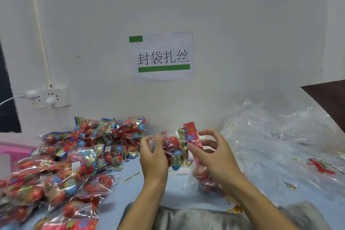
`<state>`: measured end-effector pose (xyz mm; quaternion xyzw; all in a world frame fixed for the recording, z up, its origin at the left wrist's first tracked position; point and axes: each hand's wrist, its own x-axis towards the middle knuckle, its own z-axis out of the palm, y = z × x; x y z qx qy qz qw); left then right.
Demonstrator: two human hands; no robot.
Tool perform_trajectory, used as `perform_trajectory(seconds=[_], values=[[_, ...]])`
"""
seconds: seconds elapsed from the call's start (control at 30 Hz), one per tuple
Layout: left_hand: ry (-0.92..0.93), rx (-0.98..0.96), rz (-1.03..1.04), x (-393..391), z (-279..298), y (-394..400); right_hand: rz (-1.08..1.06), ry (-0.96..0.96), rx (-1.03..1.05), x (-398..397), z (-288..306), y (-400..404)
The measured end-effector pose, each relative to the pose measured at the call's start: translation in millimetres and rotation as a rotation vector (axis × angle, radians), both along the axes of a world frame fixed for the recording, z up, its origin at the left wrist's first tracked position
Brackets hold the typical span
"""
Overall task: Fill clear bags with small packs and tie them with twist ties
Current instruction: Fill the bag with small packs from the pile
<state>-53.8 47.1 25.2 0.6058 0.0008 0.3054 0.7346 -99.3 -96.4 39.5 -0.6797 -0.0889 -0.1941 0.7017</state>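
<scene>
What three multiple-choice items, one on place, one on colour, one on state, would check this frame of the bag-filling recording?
1. Where does the loose yellow twist tie lie?
A. on the pale blue tabletop, left of the left hand
B. on the wall socket
C. inside the pink tub

2. What colour are the bars on the white paper wall sign?
A. red
B. green
C. black

3. What is the left hand doing?
A. lying flat on the table
B. pointing at the sign
C. gripping a clear bag of red and blue packs

Answers: 1 A, the tie rests on bare tabletop beside the heap of filled bags. 2 B, both bars are green. 3 C, its fingers curl round the bag.
</scene>
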Motion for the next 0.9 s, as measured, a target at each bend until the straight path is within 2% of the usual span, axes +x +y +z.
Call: perform_trajectory(seconds=[0.13, 0.23, 0.33, 0.4, 0.5, 0.67, 0.9], values=[[0.046, -0.065, -0.032, 2, -2, 2, -0.015, -0.053, -0.057, 0, 3, -5], [0.024, -0.058, -0.081, 0, -1, -1, 0.021, -0.041, -0.182, -2, 0, -2], [0.005, -0.005, -0.088, -1, -1, -2, 0.051, 0.006, -0.193, 0, -4, 0], [0.004, 0.059, -0.03, -1, -2, -1, -0.036, -0.005, -0.231, 4, -6, -1], [0.011, 0.133, 0.04, 0, -3, 1, -0.17, -0.031, -0.412, 8, -8, -1], [0.041, 0.117, -0.045, -1, -2, -1, -0.13, -0.02, -0.492, 10, -11, 4], [0.087, 0.167, -0.224, -8, 1, -6, -0.154, 0.031, -0.312, 5, -7, 2]])
